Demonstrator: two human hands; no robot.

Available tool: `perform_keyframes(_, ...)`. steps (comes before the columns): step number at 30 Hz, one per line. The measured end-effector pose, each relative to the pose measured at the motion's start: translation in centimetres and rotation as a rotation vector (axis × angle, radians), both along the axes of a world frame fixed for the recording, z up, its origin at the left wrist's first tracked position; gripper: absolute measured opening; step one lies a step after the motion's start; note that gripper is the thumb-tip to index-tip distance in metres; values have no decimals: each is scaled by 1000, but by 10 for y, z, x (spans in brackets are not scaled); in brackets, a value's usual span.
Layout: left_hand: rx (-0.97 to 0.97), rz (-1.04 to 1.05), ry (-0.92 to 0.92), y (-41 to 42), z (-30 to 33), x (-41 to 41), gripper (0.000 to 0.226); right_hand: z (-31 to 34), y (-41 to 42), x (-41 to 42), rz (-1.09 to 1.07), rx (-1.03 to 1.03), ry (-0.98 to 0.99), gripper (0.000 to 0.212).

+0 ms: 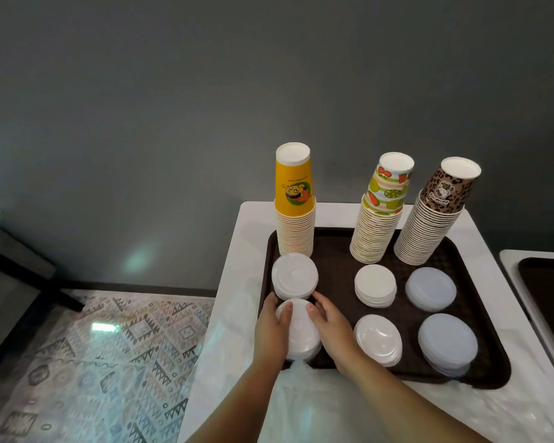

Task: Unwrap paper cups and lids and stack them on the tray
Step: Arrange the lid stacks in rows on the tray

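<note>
**Lid stack cradled between both hands at the tray's near-left corner**

The near-left lid stack [298,330] is sitting low and left of centre in the frame, at the near-left corner of the brown tray [333,251]; its short axis is standing roughly upright, leaning slightly toward the viewer; the left hand [271,330] is cupping its left flank and the right hand [331,327] its right flank, fingers curled round the rim on both sides, thumbs lying over the top; so the stack is lying directly between the two palms, and neither hand appears nearer than the other. Just beyond the fingertips, toward the upper part of the frame, a second lid stack [295,276] is standing touching or almost touching the held one; I judge any settling nudge will be running along that near-far line, and the gap there is looking tight. Further up, the yellow cup column [295,212] is rising just behind that second stack. To the right, four more lid piles are lying well apart, with the fruit-print cup column [381,219] and the leopard-print cup column [432,222] behind them. Crumpled clear wrapping [301,404] is lying at the bottom of the frame, below the wrists, on the white counter [256,215].
</note>
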State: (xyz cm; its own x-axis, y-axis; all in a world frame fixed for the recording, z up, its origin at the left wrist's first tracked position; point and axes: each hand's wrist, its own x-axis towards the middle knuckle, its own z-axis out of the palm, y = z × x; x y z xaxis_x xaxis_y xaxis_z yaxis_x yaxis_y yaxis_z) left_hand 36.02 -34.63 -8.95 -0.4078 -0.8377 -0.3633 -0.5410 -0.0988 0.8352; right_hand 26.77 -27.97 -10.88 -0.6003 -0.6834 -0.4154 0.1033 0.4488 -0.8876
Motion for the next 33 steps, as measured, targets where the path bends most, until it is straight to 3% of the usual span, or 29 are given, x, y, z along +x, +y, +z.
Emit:
perform_keyframes(16, -89, 11, 11, -6, 0, 2, 48, 13, -2, 2, -59, 43, 70, 52)
perform_keyframes(22, -186, -21, 79, -46, 36, -10, 53, 32, -5, -13, -115, 47, 95, 51)
perform_keyframes(28, 26, -183, 212, -82, 25, -17, 54, 40, -21, -32, -111, -11, -8, 49)
perform_keyframes(33, 166, -163, 309, -87, -3, -25, 78, 38, -39, -46, -100, -31, -45, 50)
